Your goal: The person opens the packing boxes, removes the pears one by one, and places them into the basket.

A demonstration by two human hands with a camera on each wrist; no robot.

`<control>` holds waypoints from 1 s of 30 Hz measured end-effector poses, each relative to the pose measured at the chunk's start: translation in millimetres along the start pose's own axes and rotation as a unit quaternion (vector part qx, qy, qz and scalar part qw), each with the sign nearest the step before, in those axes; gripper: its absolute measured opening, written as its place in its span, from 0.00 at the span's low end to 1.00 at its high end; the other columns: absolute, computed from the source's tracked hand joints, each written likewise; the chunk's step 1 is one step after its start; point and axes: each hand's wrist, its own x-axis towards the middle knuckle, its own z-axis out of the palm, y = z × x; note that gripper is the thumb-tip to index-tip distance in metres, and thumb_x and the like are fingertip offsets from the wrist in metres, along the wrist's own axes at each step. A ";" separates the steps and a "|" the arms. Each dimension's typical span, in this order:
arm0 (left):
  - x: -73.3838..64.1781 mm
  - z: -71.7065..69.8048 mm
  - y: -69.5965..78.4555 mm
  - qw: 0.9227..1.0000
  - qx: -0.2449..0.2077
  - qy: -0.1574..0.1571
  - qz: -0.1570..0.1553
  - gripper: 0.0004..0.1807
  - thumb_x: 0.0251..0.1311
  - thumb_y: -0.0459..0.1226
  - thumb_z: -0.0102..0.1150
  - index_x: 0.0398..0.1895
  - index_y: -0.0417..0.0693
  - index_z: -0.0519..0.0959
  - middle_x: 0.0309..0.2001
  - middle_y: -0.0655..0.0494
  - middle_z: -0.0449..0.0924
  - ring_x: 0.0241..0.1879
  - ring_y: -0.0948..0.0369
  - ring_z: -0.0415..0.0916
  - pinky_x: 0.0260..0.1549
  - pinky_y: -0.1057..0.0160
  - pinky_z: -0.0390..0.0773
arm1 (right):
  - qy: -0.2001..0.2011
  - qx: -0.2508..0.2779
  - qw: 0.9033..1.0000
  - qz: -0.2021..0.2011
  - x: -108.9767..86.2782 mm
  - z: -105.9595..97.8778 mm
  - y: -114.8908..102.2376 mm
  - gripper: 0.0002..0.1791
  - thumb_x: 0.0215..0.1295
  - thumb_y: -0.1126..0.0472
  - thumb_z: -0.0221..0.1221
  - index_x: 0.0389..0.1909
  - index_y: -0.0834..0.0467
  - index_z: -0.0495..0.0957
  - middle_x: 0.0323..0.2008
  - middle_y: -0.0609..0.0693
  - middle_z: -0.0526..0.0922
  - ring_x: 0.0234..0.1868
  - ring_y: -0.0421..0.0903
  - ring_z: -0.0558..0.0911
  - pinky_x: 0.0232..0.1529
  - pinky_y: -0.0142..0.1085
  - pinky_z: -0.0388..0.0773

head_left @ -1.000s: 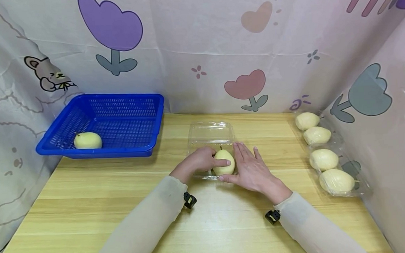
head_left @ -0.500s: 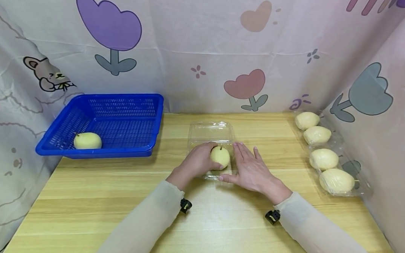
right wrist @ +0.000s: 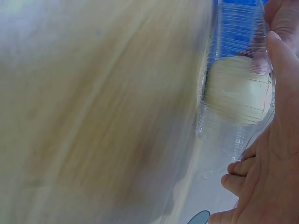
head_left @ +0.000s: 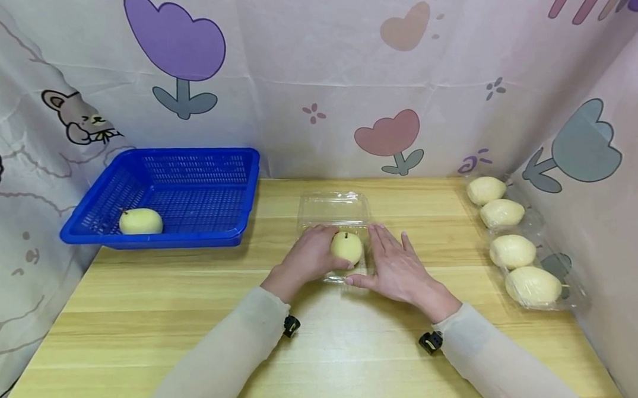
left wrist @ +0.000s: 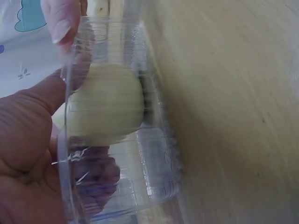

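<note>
An open clear plastic clamshell box (head_left: 332, 209) lies mid-table, its lid folded back toward the curtain. Within the base is a pale yellow pear (head_left: 348, 249), stem pointing up toward the head camera. My left hand (head_left: 312, 254) grips this pear from its left side, thumb at the front. Through the ribbed wall the pear (left wrist: 110, 105) shows in the left wrist view, with the fingers partly hidden behind it. Along the right side of the box rests my right hand (head_left: 399, 272), fingers straight and thumb at the front corner. The right wrist view shows the pear (right wrist: 238, 91) beyond the clear wall.
A blue mesh basket (head_left: 203, 235) stands at the back left, with one pear (head_left: 141, 221) in it. Clear boxes holding several pears (head_left: 514, 251) line the table's right edge. A patterned curtain (head_left: 286, 52) encloses the back and sides.
My left hand has shifted its hold: the thumb moved off the pear's middle to its lower front. The pear moved slightly left and its stem turned toward the head camera. The right hand stayed put.
</note>
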 end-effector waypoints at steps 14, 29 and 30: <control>0.2 1.0 2.8 0.982 0.160 0.066 0.079 0.45 0.52 0.61 0.77 0.63 0.39 0.78 0.57 0.47 0.83 0.57 0.51 0.75 0.64 0.52 0.78 | 0.004 0.006 1.000 -0.003 -2.9 1.0 0.1 0.74 0.56 0.09 0.44 0.85 0.64 0.42 0.84 0.64 0.48 0.85 0.60 0.51 0.81 0.69 0.44; -12.6 -30.5 6.2 0.958 0.220 0.116 0.144 0.42 0.50 0.64 0.77 0.49 0.37 0.78 0.43 0.48 0.82 0.44 0.52 0.74 0.51 0.54 0.81 | 0.006 0.008 1.000 0.002 -4.2 0.2 -2.9 0.76 0.54 0.08 0.45 0.84 0.65 0.43 0.84 0.63 0.49 0.85 0.60 0.51 0.80 0.71 0.43; -14.3 -35.1 7.1 0.959 0.220 0.113 0.141 0.42 0.50 0.65 0.76 0.50 0.37 0.78 0.44 0.48 0.82 0.45 0.52 0.74 0.53 0.54 0.80 | 0.005 0.009 1.000 0.003 -4.3 0.1 -2.9 0.76 0.54 0.08 0.45 0.84 0.65 0.43 0.84 0.63 0.48 0.85 0.61 0.51 0.80 0.71 0.43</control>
